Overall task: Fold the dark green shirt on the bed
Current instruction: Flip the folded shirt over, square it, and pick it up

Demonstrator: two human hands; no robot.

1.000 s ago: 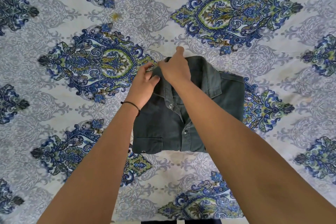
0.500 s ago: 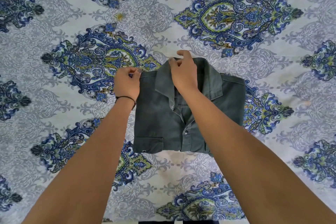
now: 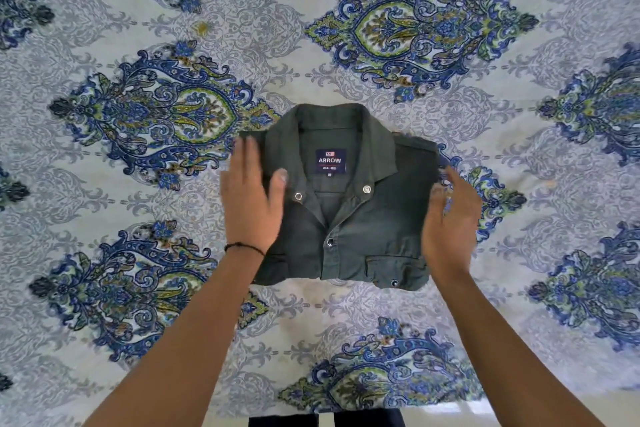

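Observation:
The dark green shirt point(image 3: 360, 218) lies folded into a compact rectangle in the middle of the bed, collar up, with a blue brand label showing inside the neck and snap buttons down the front. My left hand point(image 3: 252, 204) rests flat on the shirt's left side, fingers spread. At the shirt's right edge my right hand point(image 3: 450, 218) is open and blurred, with its fingers partly over the bedsheet. Neither hand grips the cloth.
The bed is covered by a pale sheet point(image 3: 138, 10) printed with large blue and green paisley medallions. The bed's near edge point(image 3: 450, 409) runs along the bottom of the view, with a dark strip below it.
Both hands have left the collar and moved apart to the shirt's left and right sides. The collar now lies open and flat, showing the label. The camera has moved closer.

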